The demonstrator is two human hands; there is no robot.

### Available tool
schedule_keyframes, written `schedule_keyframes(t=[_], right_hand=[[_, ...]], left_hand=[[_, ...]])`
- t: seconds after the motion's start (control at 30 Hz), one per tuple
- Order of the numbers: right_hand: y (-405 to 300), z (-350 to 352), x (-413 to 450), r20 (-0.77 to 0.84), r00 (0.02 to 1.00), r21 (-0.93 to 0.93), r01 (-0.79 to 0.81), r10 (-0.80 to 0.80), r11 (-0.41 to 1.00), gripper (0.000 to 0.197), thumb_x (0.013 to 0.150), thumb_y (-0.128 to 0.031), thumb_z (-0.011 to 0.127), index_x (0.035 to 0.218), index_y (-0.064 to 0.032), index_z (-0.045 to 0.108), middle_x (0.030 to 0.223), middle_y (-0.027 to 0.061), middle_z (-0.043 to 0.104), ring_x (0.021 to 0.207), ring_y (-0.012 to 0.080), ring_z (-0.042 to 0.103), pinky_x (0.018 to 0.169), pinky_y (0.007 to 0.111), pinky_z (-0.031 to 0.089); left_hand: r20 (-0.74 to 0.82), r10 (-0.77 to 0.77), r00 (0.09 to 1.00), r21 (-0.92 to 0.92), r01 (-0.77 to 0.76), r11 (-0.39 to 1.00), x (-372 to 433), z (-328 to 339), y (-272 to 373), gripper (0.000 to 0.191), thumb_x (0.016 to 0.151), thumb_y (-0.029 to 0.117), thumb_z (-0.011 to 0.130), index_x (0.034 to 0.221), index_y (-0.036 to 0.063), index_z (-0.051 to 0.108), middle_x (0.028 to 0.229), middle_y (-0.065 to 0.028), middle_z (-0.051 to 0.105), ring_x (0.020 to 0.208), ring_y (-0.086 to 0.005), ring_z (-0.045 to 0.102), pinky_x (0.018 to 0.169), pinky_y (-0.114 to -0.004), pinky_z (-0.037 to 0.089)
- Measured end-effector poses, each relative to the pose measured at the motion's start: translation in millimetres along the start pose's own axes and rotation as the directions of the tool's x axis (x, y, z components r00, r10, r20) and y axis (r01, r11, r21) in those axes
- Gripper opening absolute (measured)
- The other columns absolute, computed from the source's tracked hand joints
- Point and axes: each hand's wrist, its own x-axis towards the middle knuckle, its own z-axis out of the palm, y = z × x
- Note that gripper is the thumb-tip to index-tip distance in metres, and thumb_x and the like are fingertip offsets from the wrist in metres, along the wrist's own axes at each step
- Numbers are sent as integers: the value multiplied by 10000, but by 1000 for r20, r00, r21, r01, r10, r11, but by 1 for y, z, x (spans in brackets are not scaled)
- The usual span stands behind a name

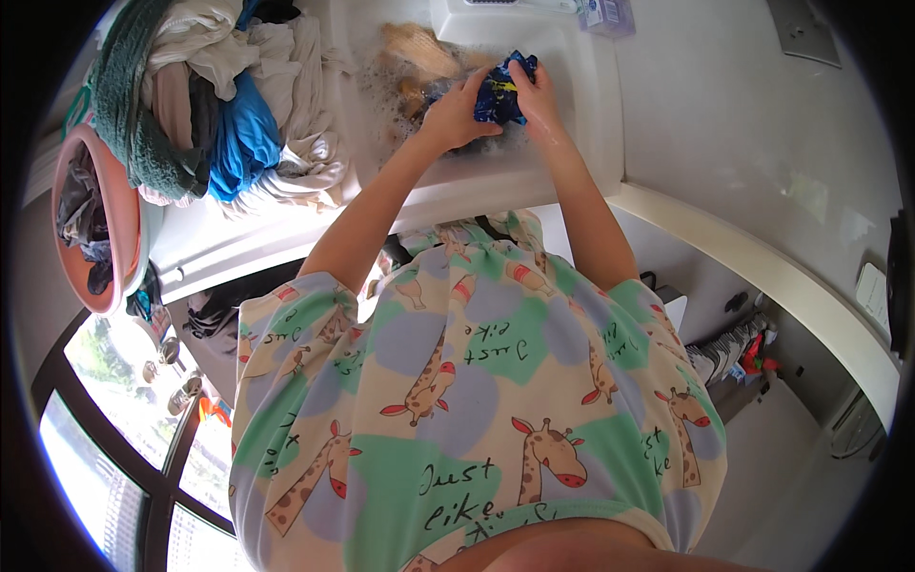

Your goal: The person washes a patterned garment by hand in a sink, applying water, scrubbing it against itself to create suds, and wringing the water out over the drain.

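A wet dark-blue cloth (pixel 498 99) with yellow and pale marks is bunched between my two hands, above the sink basin (pixel 586 93). My left hand (pixel 457 113) grips its left side, thumb towards me. On the right end, my right hand (pixel 537 99) pinches the fabric with the thumb on top. Below them is cloudy, sudsy water (pixel 389 89). A pale-orange textured item (pixel 420 50), apparently fabric, pokes out of the water beyond my left hand. Other submerged pieces are partly hidden by foam and my hands.
Left of the basin lies a laundry heap with a green towel (pixel 118 93), a blue garment (pixel 245 139) and white garments (pixel 304 79). A pink tub (pixel 63 264) holds dark clothes (pixel 84 193). A purple package (pixel 606 18) and a white-handled brush (pixel 554 4) rest on the far ledge.
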Motion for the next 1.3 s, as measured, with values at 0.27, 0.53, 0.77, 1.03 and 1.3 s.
schedule_keyframes(t=[0.27,0.53,0.77,1.03,1.3], right_hand=[[-70,6,-46,359,893,-70,315,-271,946,316,976,-268,646,1190,-42,590,1011,-4,617,903,76,562,806,244,469],[-1,24,-69,622,540,355,-840,567,411,532,1034,-409,462,1341,23,507,1266,184,606,1255,314,549,1114,471,414],[3,52,-73,761,635,648,-750,132,-128,393,1042,-333,422,1316,-53,455,1298,165,509,1274,311,491,1141,450,350],[21,42,-52,446,863,743,-505,237,439,341,1002,-411,536,1163,-117,599,1151,63,641,1079,240,621,947,421,520],[9,18,-21,-52,982,397,-147,182,906,365,939,-353,687,1160,-69,623,1058,33,678,970,163,645,850,347,502]], left_hand=[[-338,231,913,-172,-301,938,7,-54,65,506,736,28,741,1214,43,574,1014,-194,670,935,-323,672,832,-359,527],[-536,-148,831,-489,-162,857,-14,-56,44,397,826,160,772,1165,86,578,933,-137,709,877,-258,720,745,-363,564],[-506,339,793,44,-368,929,-85,-7,112,309,645,177,781,928,143,661,865,-84,526,849,-291,576,655,-422,485],[-341,-261,903,-66,254,965,-11,-24,43,344,838,393,615,941,92,745,909,-177,711,891,-414,674,767,-495,548],[-204,-609,767,-517,444,732,-11,-35,-33,263,899,206,546,1057,34,668,944,-238,702,982,-434,664,895,-469,515]])
